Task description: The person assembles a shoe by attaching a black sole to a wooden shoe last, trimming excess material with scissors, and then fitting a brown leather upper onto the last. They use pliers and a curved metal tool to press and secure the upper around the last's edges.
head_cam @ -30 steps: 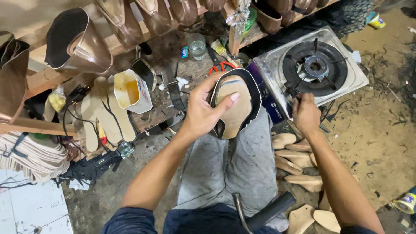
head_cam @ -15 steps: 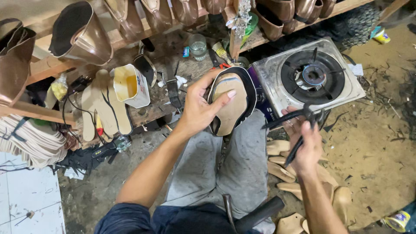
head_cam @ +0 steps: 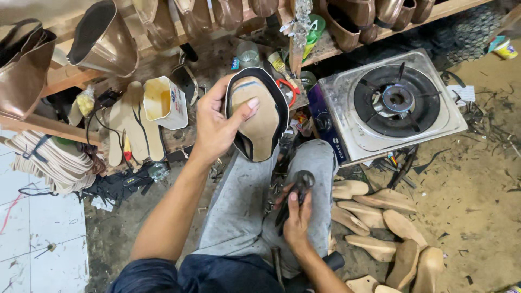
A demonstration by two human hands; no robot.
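My left hand [head_cam: 217, 127] grips a shoe on a last [head_cam: 259, 116], sole side up, with a tan insole and black upper folded round its edge. My thumb lies across the insole. My right hand [head_cam: 297, 217] rests low on my thigh and is shut on dark metal pincers [head_cam: 296, 190], their round head pointing up toward the shoe. The shoe hangs above my grey trouser leg [head_cam: 239, 201], a short way above the pincers.
A single-burner gas stove [head_cam: 396, 103] stands on the ground to the right. Several wooden lasts [head_cam: 380, 217] lie beside my leg. A white glue can [head_cam: 163, 100], tan insoles [head_cam: 130, 127] and brown boots [head_cam: 103, 38] sit on wooden shelves at the back.
My right hand brought the pincers from beside the stove back to my lap. The shoe in my left hand tilted more upright.
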